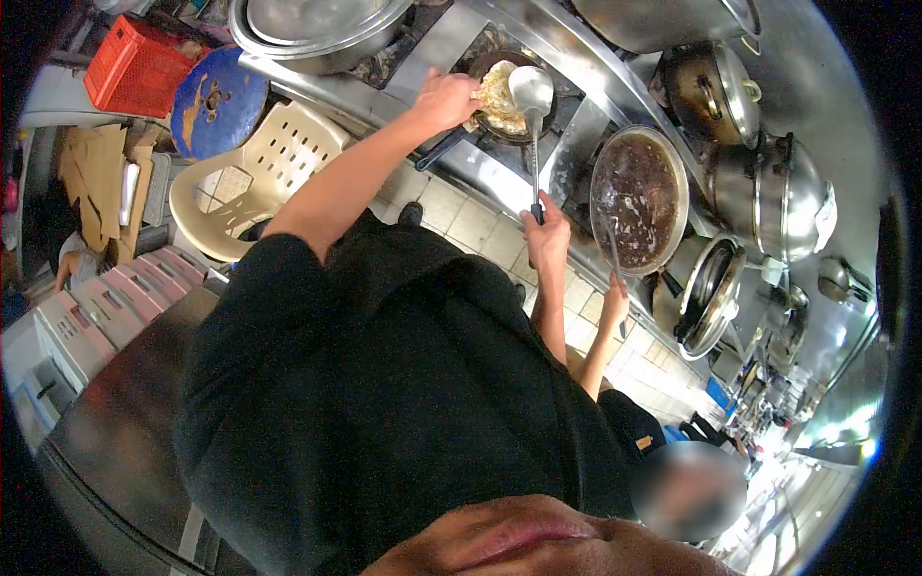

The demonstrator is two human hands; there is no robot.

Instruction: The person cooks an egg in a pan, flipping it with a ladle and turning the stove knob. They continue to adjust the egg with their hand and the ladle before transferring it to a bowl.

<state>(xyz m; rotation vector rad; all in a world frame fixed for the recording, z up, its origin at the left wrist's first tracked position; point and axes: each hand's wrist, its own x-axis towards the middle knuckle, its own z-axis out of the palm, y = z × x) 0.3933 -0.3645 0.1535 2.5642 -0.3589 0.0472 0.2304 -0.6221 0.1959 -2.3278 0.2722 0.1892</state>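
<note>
A frying pan [549, 125] sits on the stove with a flat, yellow-white, omelette-like food [495, 99] in it. My left hand [448, 101] is at the pan's left side, its fingers closed on the food's edge; the fingertips are partly hidden. My right hand [548, 235] is wrapped round the dark grip of a large metal cooking spoon [531, 89]. The spoon's broad head hangs over the pan's right part, beside the food. The pan's black handle [442, 150] points toward me on the left, untouched.
A co-worker's hand [616, 301] holds a utensil in a big pot of brown liquid [639, 197] on my right. Lidded metal pots [715, 96] line the back. A beige plastic chair [279, 158], blue round lid [219, 104] and red crate [139, 72] stand left.
</note>
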